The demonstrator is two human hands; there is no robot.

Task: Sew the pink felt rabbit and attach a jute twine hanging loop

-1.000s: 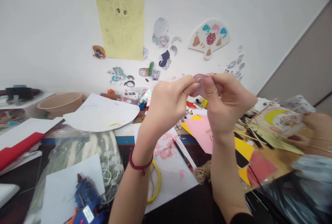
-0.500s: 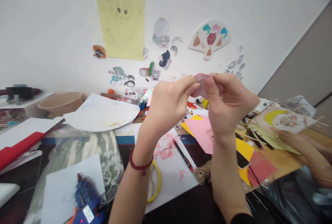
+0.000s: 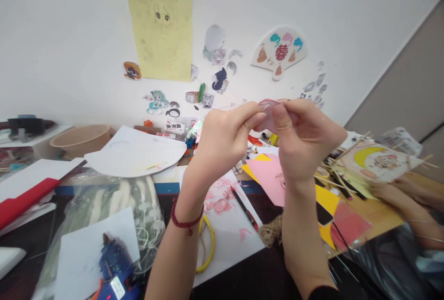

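Both my hands are raised above the table, close together at chest height. Pinched between them is a small, thin pink piece (image 3: pixel 268 121), perhaps paper or fabric. My left hand (image 3: pixel 222 135), with a dark red cord bracelet (image 3: pixel 185 223) at the wrist, has thumb and forefinger closed at the piece's left edge. A thin pale line shows by those fingertips; I cannot tell what it is. My right hand (image 3: pixel 300 140) grips the piece with the thumb on its near face and the fingers behind, mostly hidden.
Below lie white paper (image 3: pixel 243 253) with pink scraps (image 3: pixel 222 200), yellow-handled scissors (image 3: pixel 208 249), twine (image 3: pixel 272 230) and pink paper (image 3: pixel 265 175). A blue glue gun (image 3: pixel 116 267) rests at front left. Another person's hand (image 3: pixel 388 193) is at right, near a moon picture (image 3: pixel 378 159).
My hands and the pink piece have barely moved. At right, the other person's hand has shifted slightly down, and the moon picture shows a little differently.
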